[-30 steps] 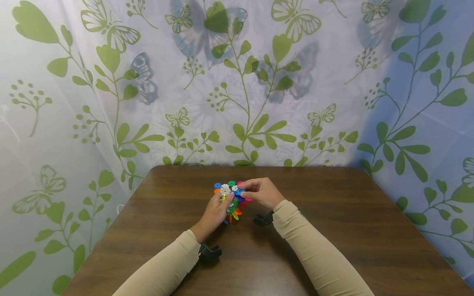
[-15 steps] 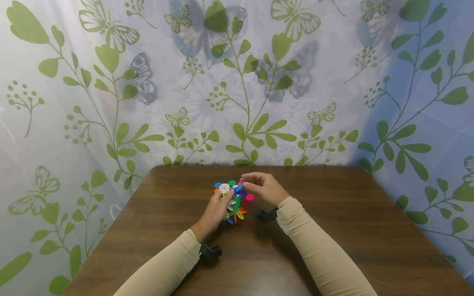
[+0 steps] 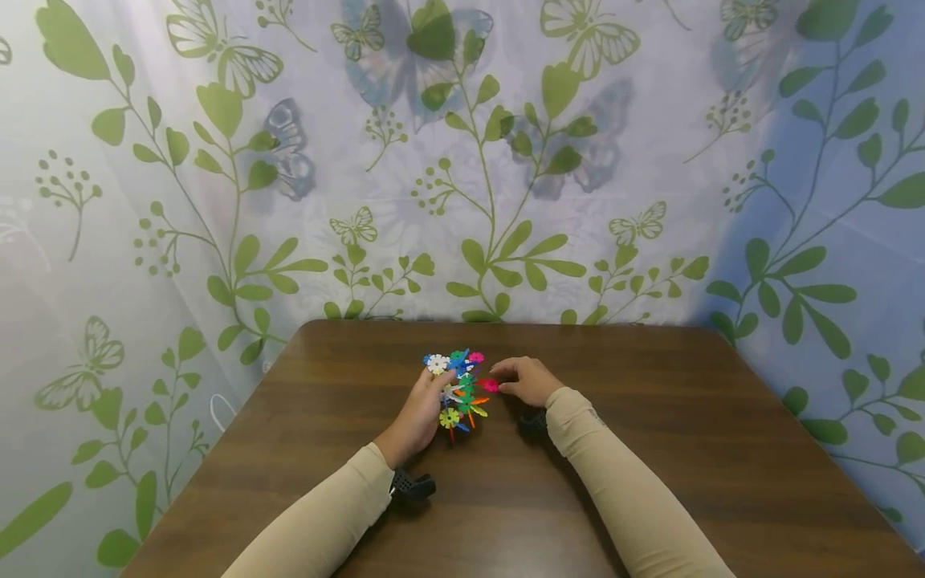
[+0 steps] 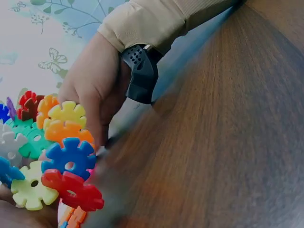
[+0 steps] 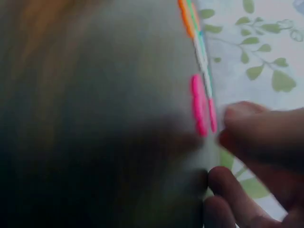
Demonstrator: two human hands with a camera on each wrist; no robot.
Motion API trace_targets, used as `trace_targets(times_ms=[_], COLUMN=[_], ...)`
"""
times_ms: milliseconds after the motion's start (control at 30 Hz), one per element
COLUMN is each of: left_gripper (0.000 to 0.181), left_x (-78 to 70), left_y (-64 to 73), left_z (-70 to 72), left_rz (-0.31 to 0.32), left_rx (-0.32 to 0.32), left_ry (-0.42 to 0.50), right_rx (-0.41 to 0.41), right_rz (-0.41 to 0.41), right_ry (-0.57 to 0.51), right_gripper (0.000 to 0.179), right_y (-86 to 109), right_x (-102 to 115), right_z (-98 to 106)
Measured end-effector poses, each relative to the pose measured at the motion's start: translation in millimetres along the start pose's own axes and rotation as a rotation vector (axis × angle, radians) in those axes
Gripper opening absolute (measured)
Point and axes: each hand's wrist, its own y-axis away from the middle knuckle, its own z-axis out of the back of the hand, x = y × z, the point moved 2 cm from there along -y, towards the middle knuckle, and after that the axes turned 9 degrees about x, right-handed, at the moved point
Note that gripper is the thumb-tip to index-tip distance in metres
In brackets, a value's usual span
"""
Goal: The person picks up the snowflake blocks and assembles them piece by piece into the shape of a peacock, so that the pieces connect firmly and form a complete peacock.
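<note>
A cluster of interlocking flower-shaped plastic discs (image 3: 466, 385) in many colours is gripped by my left hand (image 3: 413, 417) above the table. The thumb lies across its upper left side. Just right of the cluster is my right hand (image 3: 530, 380), fingers bent and nearest a pink disc (image 3: 490, 385) on the cluster's right edge. In the right wrist view a small gap shows between that hand's fingertips (image 5: 235, 116) and the pink disc. The left wrist view shows red, blue and pale yellow discs (image 4: 34, 185) up close, with the right hand behind them.
The brown wooden table (image 3: 650, 449) spreads under both arms. A black wrist camera (image 3: 413, 486) hangs below the left cuff, another (image 3: 533, 424) below the right. Behind the table hangs a curtain (image 3: 462, 160) printed with leaves and butterflies. A white cable (image 3: 220, 411) lies at the left edge.
My right hand has come away from the blue disc near the cluster's top and moved right and down beside the pink disc. The cluster has turned in my left hand.
</note>
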Motion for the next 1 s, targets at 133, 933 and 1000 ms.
trace_targets(times_ms=[133,933,1000], left_gripper=[0.075,0.033,0.032], left_x=[0.7,-3.3,-4.1], left_y=[1.6,7.7,8.0], left_z=[-1.0,-6.4,-6.6], left_rz=[0.009,-0.122,-0.136], left_rx=[-0.008,0.084,0.088], left_ry=[-0.025,-0.279,-0.294], right_rx=[0.024,-0.094,-0.068], right_rz=[0.098,0.338,0.371], right_ry=[0.115,-0.512,-0.508], right_gripper=[0.017,0.021,0.02], right_y=[-3.0,20.2,21.8], right_x=[3.4,44.9,55.1], right_z=[-5.2,45.1,47.5])
